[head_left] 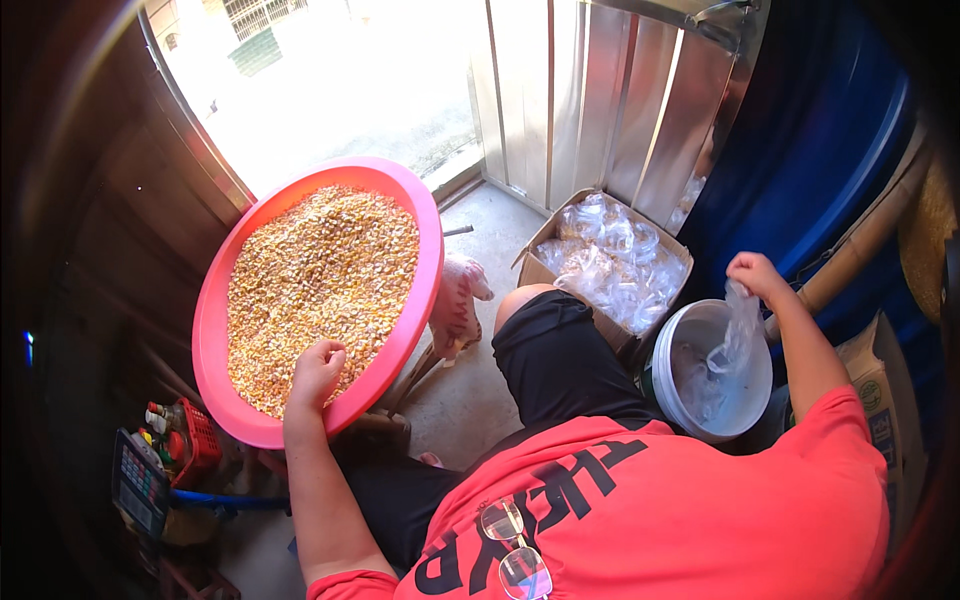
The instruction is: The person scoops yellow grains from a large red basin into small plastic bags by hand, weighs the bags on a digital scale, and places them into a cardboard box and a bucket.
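Observation:
Dried corn kernels (322, 277) fill a wide pink plastic basin (429, 225) on the left. My left hand (319, 369) is closed over the basin's near rim, against the kernels; whether it holds any is hidden. On the right, my right hand (754, 276) grips the top of a clear plastic bag (741, 322), which hangs into a white plastic bucket (664, 367). More clear plastic shows inside the bucket.
A cardboard box (540, 274) full of filled clear plastic bags (615, 247) stands beyond the bucket. A sack (456, 307) stands beside the basin. At lower left are a scale's keypad display (140, 480) and a red plastic basket (199, 439) of bottles. Metal panels (562, 112) flank the doorway.

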Demonstrator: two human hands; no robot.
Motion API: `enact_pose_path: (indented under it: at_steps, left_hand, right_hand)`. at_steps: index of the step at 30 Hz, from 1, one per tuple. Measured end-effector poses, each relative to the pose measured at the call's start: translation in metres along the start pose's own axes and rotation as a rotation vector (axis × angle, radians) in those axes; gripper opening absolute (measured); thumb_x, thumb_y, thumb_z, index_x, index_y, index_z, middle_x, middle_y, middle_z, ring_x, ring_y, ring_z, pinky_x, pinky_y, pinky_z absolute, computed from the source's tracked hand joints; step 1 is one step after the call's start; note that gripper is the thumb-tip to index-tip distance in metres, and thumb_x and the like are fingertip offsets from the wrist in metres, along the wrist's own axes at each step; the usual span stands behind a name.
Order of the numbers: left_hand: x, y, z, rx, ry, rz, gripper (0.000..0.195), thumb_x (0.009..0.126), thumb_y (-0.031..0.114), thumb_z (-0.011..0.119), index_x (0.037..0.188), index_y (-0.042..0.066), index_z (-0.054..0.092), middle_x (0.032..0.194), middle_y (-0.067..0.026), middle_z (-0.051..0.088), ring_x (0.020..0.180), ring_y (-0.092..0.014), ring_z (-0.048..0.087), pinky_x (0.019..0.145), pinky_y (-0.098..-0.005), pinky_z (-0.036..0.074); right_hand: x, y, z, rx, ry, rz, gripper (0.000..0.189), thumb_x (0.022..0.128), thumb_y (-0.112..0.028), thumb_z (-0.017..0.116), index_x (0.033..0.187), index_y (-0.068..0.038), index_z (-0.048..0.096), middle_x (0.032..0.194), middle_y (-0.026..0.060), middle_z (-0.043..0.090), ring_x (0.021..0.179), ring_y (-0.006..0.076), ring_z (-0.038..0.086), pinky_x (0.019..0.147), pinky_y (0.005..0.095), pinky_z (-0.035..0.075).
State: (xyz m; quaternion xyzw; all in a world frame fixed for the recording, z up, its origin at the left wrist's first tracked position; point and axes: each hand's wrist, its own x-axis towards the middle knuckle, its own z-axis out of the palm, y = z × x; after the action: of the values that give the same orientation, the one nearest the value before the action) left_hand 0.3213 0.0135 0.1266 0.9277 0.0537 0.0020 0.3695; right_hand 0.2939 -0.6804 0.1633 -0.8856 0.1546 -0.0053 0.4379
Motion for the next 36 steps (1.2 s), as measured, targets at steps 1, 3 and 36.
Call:
enact_pose_path:
  at_steps: [1, 3, 36]
  left_hand:
    - [-0.002, -0.003, -0.002, 0.006, 0.017, 0.001, 0.018, 0.079, 0.014, 0.057, 0.09, 0.001, 0.062, 0.067, -0.0085, 0.06, 0.058, -0.013, 0.054, 0.053, -0.0274, 0.044]
    - [-0.001, -0.007, 0.0, 0.009, 0.042, 0.012, 0.018, 0.079, 0.014, 0.057, 0.09, 0.001, 0.062, 0.067, -0.0094, 0.06, 0.058, -0.013, 0.055, 0.054, -0.0277, 0.044]
    - [-0.037, -0.002, -0.066, -1.119, 0.573, 0.007, 0.016, 0.085, 0.011, 0.05, 0.094, -0.001, 0.056, 0.075, -0.0045, 0.059, 0.052, -0.007, 0.051, 0.045, -0.0207, 0.042]
  right_hand:
    - [0.004, -0.03, 0.009, 0.034, -0.019, -0.056, 0.004, 0.074, -0.009, 0.058, 0.074, -0.005, 0.06, 0.062, 0.0013, 0.055, 0.05, 0.008, 0.048, 0.043, 0.0226, 0.037]
    - [0.01, -0.076, 0.023, 0.121, -0.022, -0.173, 0.005, 0.077, -0.01, 0.057, 0.076, -0.006, 0.06, 0.065, -0.0004, 0.055, 0.054, 0.0059, 0.048, 0.046, 0.0205, 0.036]
    - [-0.024, -0.421, 0.353, -0.307, -0.715, -0.748, 0.016, 0.073, -0.002, 0.051, 0.085, -0.004, 0.062, 0.064, 0.0039, 0.055, 0.057, 0.0115, 0.055, 0.055, 0.0237, 0.046]
